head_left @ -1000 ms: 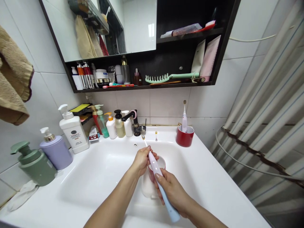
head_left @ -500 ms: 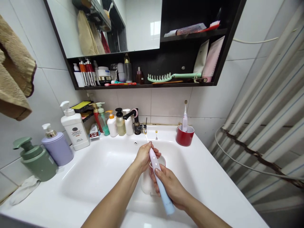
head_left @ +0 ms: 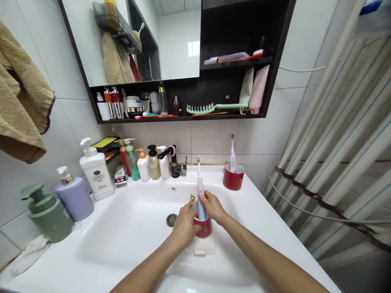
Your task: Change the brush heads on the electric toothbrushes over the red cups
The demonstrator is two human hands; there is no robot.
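Observation:
My right hand (head_left: 213, 206) grips a pink and blue electric toothbrush (head_left: 200, 188), brush head up, its lower end inside a red cup (head_left: 204, 228). Around the left side of that cup, my left hand (head_left: 184, 226) has its fingers at the rim and its thumb low on the wall. The cup has a gold knob (head_left: 192, 198) at its back and stands over a pale, blurred object in the sink (head_left: 128, 228). On the counter at the right, another toothbrush (head_left: 232, 162) stands in a second red cup (head_left: 233, 181).
Behind the sink is a black faucet (head_left: 174, 166), with pump bottles (head_left: 97, 175) to its left. A dark mirrored cabinet (head_left: 183, 119) hangs above. A folded curtain (head_left: 342, 154) is at the right, a brown towel (head_left: 23, 93) at the left.
The toothbrush has gone from slanting between both hands to upright in the nearer red cup. My left hand has moved onto that cup, and the view has shifted slightly.

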